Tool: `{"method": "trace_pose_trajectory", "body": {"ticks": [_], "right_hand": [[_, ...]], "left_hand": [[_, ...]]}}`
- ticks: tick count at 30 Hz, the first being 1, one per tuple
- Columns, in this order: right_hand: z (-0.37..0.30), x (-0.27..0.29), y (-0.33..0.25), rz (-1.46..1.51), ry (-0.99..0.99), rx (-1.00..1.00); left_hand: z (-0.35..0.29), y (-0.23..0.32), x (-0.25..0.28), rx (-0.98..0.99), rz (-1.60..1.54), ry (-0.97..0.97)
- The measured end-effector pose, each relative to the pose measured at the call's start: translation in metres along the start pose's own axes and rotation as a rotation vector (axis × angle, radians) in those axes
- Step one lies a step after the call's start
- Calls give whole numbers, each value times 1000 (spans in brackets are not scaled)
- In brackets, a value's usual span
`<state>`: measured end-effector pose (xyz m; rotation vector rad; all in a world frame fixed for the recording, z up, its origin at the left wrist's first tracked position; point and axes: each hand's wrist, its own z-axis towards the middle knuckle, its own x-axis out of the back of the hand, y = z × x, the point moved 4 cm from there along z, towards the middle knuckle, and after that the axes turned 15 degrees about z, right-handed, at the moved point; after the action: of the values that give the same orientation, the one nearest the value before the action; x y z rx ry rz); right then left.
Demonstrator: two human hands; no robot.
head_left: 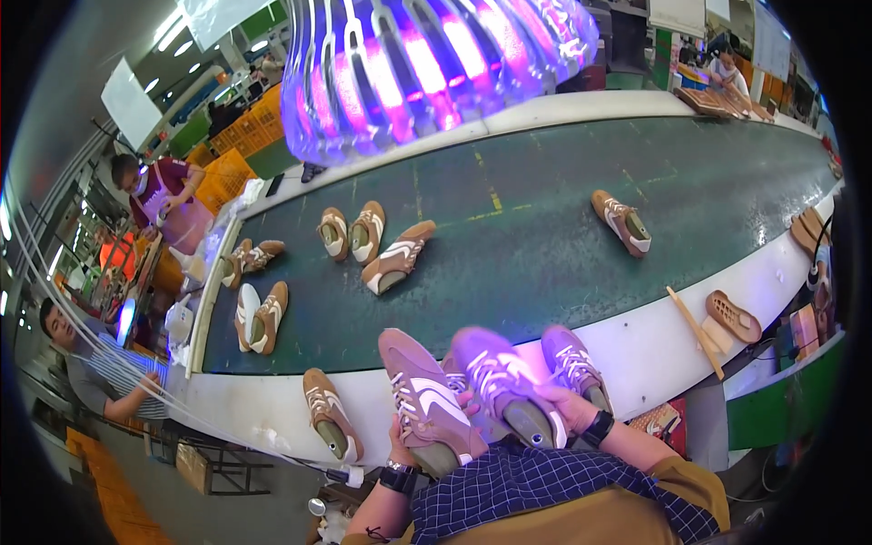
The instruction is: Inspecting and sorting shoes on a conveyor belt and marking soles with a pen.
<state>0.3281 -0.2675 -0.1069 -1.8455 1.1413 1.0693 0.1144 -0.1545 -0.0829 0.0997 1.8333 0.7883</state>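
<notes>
My left hand (400, 445) is closed around a brown-and-white lace-up sneaker (425, 391), its toe pointing away from me. In my right hand (570, 409) is a matching sneaker (498, 377), tinted purple by the light and a little blurred. The two shoes are held side by side above the white near ledge of the belt. Just right of them another sneaker (577, 363) rests on the ledge, and one more sneaker (331, 413) sits to the left. Part of a further shoe shows between the held pair. Olive-grey forms fill the shoes' openings.
A green conveyor belt (527, 254) carries several similar sneakers. Overhead glows a ribbed purple lamp (436, 73). To the right on the ledge lie a sole (733, 316) and a wooden strip (695, 331). Co-workers (168, 200) stand or sit at the left; another (728, 73) is far right.
</notes>
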Motion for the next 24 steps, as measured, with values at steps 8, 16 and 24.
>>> {"method": "trace_pose_trajectory", "body": {"ticks": [8, 16, 24], "right_hand": [[-15, -39, -56, 120, -275, 507], [-26, -45, -68, 177, -205, 780], [-32, -67, -64, 20, -84, 836]], "left_hand": [[-1, -33, 102, 104, 179, 163], [7, 2, 40, -321, 47, 343], [38, 41, 7, -480, -215, 339]]}}
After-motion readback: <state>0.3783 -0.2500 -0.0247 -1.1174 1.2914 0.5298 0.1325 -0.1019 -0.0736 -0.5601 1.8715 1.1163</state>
